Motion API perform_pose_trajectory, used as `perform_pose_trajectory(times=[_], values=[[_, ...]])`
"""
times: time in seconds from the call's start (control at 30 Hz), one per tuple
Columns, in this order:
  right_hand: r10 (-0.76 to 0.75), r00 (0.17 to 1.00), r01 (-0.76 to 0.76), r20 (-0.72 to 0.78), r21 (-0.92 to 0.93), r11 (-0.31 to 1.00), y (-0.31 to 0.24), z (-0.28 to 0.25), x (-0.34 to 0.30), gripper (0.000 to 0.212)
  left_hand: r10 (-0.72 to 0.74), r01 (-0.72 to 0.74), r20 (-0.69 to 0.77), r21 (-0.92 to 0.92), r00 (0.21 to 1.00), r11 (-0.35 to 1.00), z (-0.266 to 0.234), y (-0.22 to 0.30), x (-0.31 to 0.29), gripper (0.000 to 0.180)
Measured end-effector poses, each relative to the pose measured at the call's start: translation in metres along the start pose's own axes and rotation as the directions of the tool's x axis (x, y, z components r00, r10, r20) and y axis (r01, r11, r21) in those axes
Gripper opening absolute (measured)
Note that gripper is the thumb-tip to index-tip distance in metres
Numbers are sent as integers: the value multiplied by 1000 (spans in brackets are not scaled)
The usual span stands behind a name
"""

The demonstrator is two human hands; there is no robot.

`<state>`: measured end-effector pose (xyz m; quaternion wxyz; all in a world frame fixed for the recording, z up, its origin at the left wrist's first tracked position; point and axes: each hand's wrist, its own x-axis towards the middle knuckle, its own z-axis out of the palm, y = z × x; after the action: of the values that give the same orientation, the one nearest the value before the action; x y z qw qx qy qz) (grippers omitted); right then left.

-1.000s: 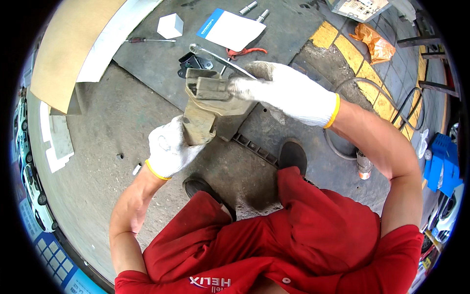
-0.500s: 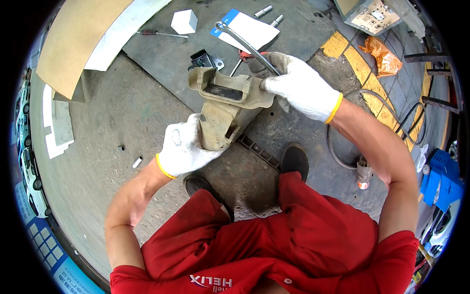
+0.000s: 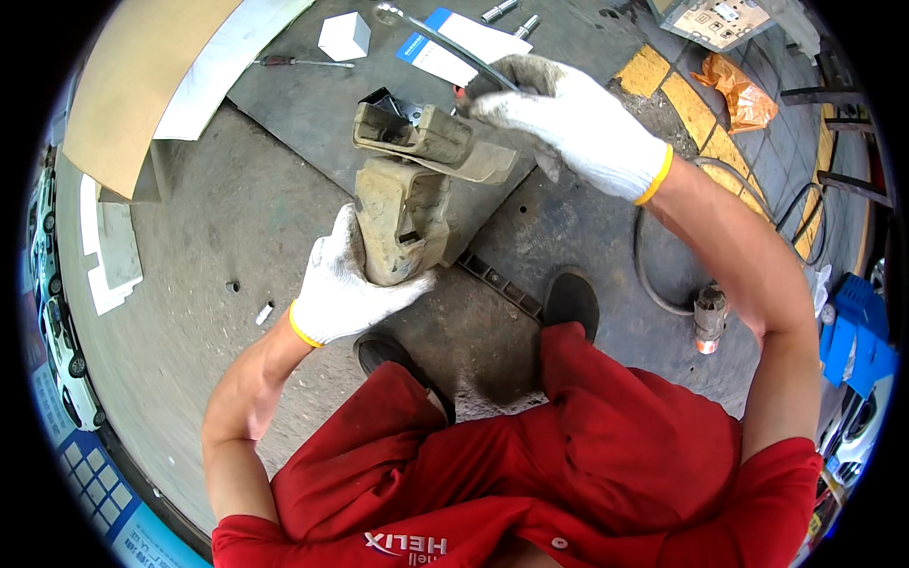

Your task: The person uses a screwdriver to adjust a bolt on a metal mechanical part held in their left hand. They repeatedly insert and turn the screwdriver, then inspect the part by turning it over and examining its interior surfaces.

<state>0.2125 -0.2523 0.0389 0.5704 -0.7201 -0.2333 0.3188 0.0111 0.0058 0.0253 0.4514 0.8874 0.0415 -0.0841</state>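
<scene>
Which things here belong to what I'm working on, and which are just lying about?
In hand:
- dirty tan part, in the left hand
- wrench, in the right hand

Seemingly just lying about:
- white box
- screwdriver
- orange bag
- paper sheet

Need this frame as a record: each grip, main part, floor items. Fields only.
Left grip: gloved, holding lower end of beige part
Right grip: gloved, holding wrench
Beige part: soiled, hollow openings visible
Floor, far side: white box, screwdriver, paper sheet partly behind wrench
Floor, right: orange bag
</scene>
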Motion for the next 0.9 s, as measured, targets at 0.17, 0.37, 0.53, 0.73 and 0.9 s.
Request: perform_pose_trajectory(times=[0.17, 0.37, 0.53, 0.73, 0.9], values=[[-298, 954, 299, 36, -181, 937, 8, -12, 25, 75, -89, 102, 64, -237, 994, 966, 0, 3, -3, 90], [-189, 923, 170, 336, 86, 982, -8, -10, 33, 34, -202, 279, 235, -366, 951, 888, -5, 11, -1, 97], [-168, 944, 235, 283, -225, 945, 13, -8, 31, 76, -200, 332, 311, -459, 929, 824, -4, 15, -1, 105], [184, 959, -161, 215, -123, 979, 62, 5, 23, 90, -275, 444, 405, -419, 872, 792, 6, 9, 16, 91], [302, 909, -289, 288, -90, 953, 100, 12, 30, 64, -332, 486, 443, -299, 833, 821, 26, -14, 33, 85]])
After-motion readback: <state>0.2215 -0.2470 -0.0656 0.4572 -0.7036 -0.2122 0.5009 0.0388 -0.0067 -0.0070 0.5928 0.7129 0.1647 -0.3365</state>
